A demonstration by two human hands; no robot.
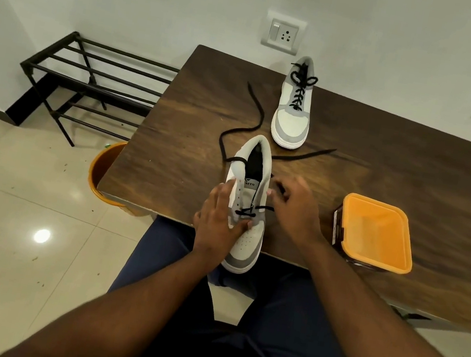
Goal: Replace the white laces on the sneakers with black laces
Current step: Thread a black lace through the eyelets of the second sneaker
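Black lace (237, 134) is threaded through the low eyelets of the near sneaker (248, 212), which points toward the person at the worktop (388, 161) edge; left hand (217, 222) steadies it, right hand (295, 207) pinches the lace beside its right eyelets.

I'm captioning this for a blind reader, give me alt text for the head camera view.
A person's left hand steadies a half-laced sneaker at a wooden table's edge while the right hand pinches its black lace. Behind sits a finished sneaker; an orange-lidded tub sits right.
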